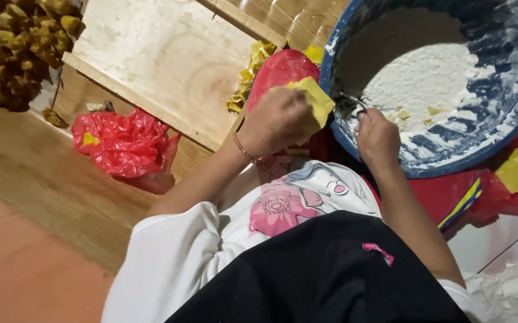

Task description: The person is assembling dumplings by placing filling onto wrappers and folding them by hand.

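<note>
Wooden floor [43, 173] underneath; left hand [277, 119] pinched a soft yellow square piece [314, 96], right hand [377, 137] gripped a thin metal utensil [354, 100] in the powdery blue basin [510, 125].

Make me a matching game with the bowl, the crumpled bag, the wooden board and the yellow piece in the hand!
Things:
1. big bowl
2. crumpled plastic bag
3. wooden board
4. yellow piece

Matches:
A. held in the left hand
B. blue, with white powder inside
C. red, lying on the floor at the left
D. pale, flat, at the top of the picture

Pairs: 1-B, 2-C, 3-D, 4-A

The right hand reaches over the bowl's rim.
</note>
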